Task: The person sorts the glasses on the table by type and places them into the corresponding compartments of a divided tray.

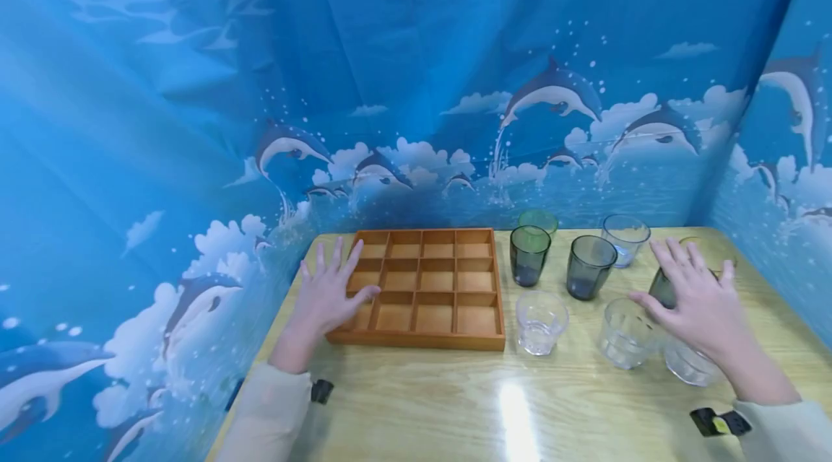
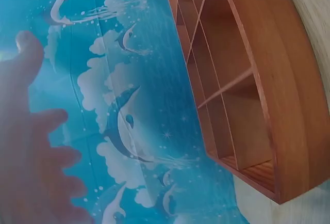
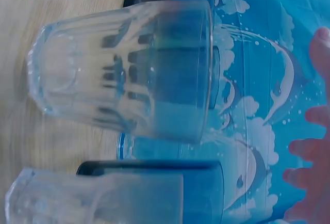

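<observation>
My left hand (image 1: 325,297), fingers spread, hovers over the left side of a wooden tray (image 1: 416,339) divided into small compartments. In the left wrist view that hand (image 2: 36,152) shows apart from the tray's side wall (image 2: 294,69). Spread over the glasses at the right is my right hand (image 1: 705,307), holding nothing. Close to it stand a clear glass (image 1: 624,339), another clear glass (image 1: 692,367) and a dark glass (image 1: 661,291), the last two partly hidden by the hand. The right wrist view has a clear glass (image 3: 124,74) beside the fingers, not touching them.
Between tray and right hand stand a clear glass (image 1: 541,325), two smoky grey glasses, left (image 1: 528,260) and right (image 1: 588,271), and a green glass (image 1: 538,220) behind. A bluish clear glass (image 1: 625,238) is farther back. Dolphin-printed curtain (image 1: 416,86) borders the wooden table (image 1: 429,404).
</observation>
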Demonstrator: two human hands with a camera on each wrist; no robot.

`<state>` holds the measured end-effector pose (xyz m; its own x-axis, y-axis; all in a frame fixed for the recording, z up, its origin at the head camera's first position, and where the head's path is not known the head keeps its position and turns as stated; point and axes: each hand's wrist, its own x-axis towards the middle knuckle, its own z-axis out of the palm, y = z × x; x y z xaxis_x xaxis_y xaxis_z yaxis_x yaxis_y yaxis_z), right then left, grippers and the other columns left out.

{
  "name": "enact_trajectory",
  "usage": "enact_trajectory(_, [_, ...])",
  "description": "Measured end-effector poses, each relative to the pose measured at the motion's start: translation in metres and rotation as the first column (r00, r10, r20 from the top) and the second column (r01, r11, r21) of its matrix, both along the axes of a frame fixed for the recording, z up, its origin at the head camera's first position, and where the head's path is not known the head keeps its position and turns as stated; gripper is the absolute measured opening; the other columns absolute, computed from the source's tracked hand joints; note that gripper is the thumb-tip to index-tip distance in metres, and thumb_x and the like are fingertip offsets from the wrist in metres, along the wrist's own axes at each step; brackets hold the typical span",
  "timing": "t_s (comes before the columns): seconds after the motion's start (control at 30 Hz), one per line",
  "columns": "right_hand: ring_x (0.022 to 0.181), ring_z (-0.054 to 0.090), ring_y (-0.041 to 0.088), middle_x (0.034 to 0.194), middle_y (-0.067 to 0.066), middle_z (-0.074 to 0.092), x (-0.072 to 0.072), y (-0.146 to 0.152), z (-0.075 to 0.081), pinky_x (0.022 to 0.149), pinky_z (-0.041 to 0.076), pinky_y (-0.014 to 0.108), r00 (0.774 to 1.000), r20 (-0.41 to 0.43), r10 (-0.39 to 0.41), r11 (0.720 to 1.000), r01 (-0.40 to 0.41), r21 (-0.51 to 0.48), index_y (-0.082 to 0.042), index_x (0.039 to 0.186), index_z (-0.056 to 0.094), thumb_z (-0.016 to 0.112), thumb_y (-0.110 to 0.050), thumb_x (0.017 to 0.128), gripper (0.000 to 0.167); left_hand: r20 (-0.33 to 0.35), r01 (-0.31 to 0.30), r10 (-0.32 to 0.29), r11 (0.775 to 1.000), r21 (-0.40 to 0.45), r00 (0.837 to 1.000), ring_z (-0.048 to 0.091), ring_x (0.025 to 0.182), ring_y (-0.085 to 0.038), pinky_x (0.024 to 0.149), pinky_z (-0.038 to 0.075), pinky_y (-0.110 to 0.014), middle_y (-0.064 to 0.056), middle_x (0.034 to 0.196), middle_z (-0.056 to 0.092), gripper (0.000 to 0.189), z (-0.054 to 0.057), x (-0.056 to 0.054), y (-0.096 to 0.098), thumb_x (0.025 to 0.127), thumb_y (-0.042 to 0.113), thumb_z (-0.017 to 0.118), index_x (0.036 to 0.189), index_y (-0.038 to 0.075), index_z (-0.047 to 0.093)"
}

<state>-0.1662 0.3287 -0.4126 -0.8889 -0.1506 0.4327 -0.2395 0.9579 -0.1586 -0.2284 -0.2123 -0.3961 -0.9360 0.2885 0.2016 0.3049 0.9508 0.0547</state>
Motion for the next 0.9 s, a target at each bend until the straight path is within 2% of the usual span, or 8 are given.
enact_trajectory(0.17, [0.137,0.008,0.04,0.148,0.024,0.02,0.01,0.011,0.001,0.099,-0.014,0.059,0.999,-0.05,-0.015,0.996,0.01,-0.09,-0.013,0.149,0.017,0.063,-0.044,0.083,0.086,-0.008,0.018,-0.018,0.997,0.076,1.0,-0.001,0.135,-0.046,0.097,0.007,-0.07,-0.017,0.154,0.006,0.086,0.0,-0.001,-0.009,0.085,0.069,0.039,0.151,0.024,0.008])
enact_trajectory(0.3, [0.136,0.016,0.04,0.146,0.025,0.025,0.019,0.021,-0.003,0.102,-0.007,0.06,0.993,-0.107,-0.042,0.987,0.025,-0.159,-0.01,0.148,0.023,0.064,-0.041,0.084,0.082,0.03,0.011,-0.018,0.976,0.217,0.999,0.001,0.137,-0.042,0.1,0.005,-0.066,-0.017,0.153,0.007,0.083,0.0,-0.002,-0.018,0.087,0.063,0.044,0.15,0.018,0.014])
enact_trajectory(0.43, [0.132,0.023,0.043,0.143,0.027,0.03,0.03,0.031,-0.009,0.105,0.002,0.058,0.987,-0.14,-0.075,0.96,0.033,-0.278,-0.007,0.146,0.027,0.066,-0.036,0.084,0.078,0.07,-0.02,-0.007,0.92,0.392,0.998,0.005,0.138,-0.037,0.102,0.005,-0.063,-0.013,0.154,0.01,0.076,-0.003,-0.003,-0.03,0.089,0.058,0.047,0.15,0.023,0.018])
enact_trajectory(0.57, [0.128,0.023,0.051,0.143,0.029,0.029,0.042,0.04,-0.017,0.101,0.011,0.063,0.988,-0.08,-0.13,0.923,0.091,-0.374,-0.012,0.147,0.025,0.064,-0.028,0.087,0.074,0.074,-0.045,0.009,0.86,0.509,0.997,0.009,0.138,-0.036,0.102,0.01,-0.062,-0.009,0.153,0.015,0.069,-0.009,-0.007,-0.042,0.09,0.053,0.05,0.148,0.026,0.024])
enact_trajectory(0.67, [0.127,0.023,0.053,0.143,0.028,0.029,0.049,0.046,-0.023,0.097,0.013,0.067,0.987,-0.018,-0.16,0.898,0.138,-0.419,-0.015,0.148,0.024,0.062,-0.024,0.088,0.071,0.08,-0.063,0.021,0.819,0.57,0.997,0.021,0.135,-0.039,0.1,0.019,-0.062,-0.01,0.151,0.024,0.065,-0.014,-0.009,-0.049,0.09,0.051,0.051,0.146,0.025,0.029])
enact_trajectory(0.73, [0.131,0.025,0.043,0.143,0.023,0.033,0.053,0.049,-0.029,0.106,0.017,0.053,0.985,-0.005,-0.17,0.883,0.15,-0.445,-0.016,0.148,0.026,0.062,-0.023,0.088,0.07,0.101,-0.086,0.03,0.789,0.608,0.994,0.028,0.131,-0.04,0.098,0.025,-0.061,-0.012,0.148,0.028,0.065,-0.017,-0.01,-0.053,0.09,0.05,0.052,0.145,0.023,0.032])
enact_trajectory(0.8, [0.135,0.026,0.018,0.145,0.005,0.036,0.056,0.052,-0.035,0.107,0.019,0.03,0.986,0.004,-0.169,0.864,0.15,-0.48,-0.017,0.147,0.026,0.063,-0.022,0.088,0.07,0.119,-0.1,0.031,0.763,0.638,0.992,0.031,0.13,-0.04,0.098,0.027,-0.059,-0.013,0.146,0.033,0.064,-0.02,-0.01,-0.057,0.09,0.048,0.054,0.145,0.02,0.034])
enact_trajectory(0.9, [0.119,0.024,-0.014,0.135,-0.022,0.033,0.06,0.058,-0.045,0.09,0.015,0.001,0.99,0.008,-0.138,0.84,0.122,-0.528,-0.02,0.148,0.025,0.063,-0.018,0.088,0.071,0.141,-0.111,0.021,0.73,0.675,0.99,0.03,0.131,-0.037,0.101,0.026,-0.055,-0.015,0.144,0.036,0.064,-0.026,-0.012,-0.063,0.09,0.045,0.056,0.142,0.013,0.038])
